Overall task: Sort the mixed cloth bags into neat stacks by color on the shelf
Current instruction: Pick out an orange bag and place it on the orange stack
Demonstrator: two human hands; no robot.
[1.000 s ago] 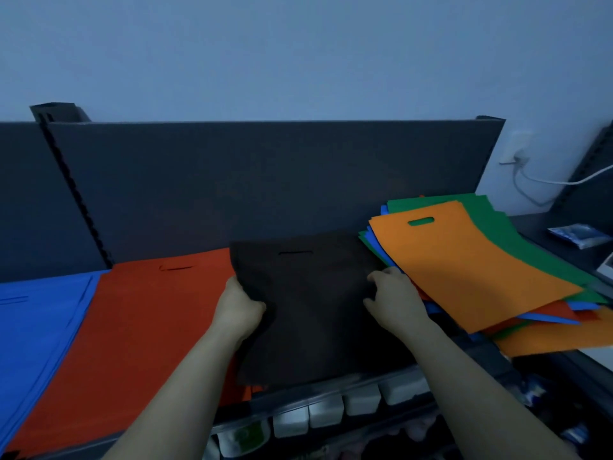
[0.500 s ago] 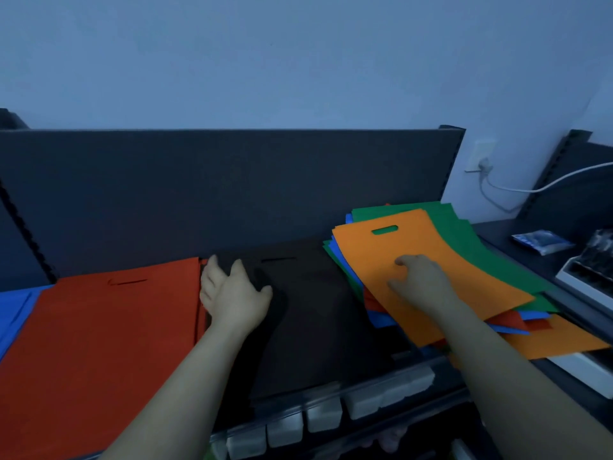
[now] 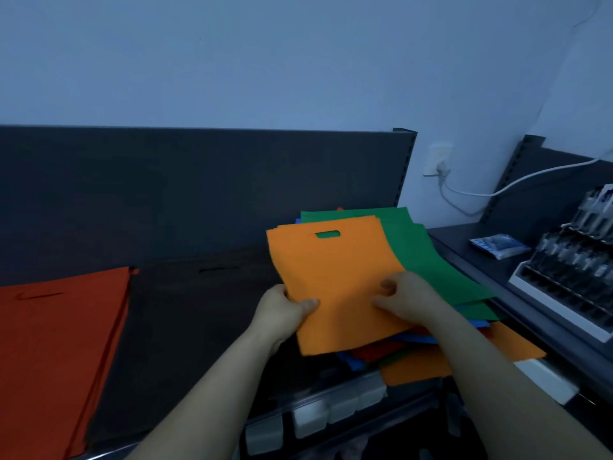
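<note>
Shelf [image 3: 275, 410]: red stack [image 3: 56, 360], black stack [image 3: 199, 327], mixed pile [image 3: 428, 260].

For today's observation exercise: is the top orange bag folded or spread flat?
Spread flat: the orange bag shows one full sheet, handle slot uncovered; left hand and right hand grip its lower part.

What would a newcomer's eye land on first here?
The bright orange bag at centre, which a person holds by its lower part, sits on top of a jumbled pile where green bags fan out to the right. To the left lie a flat black stack and, beyond it, a red stack.
</note>
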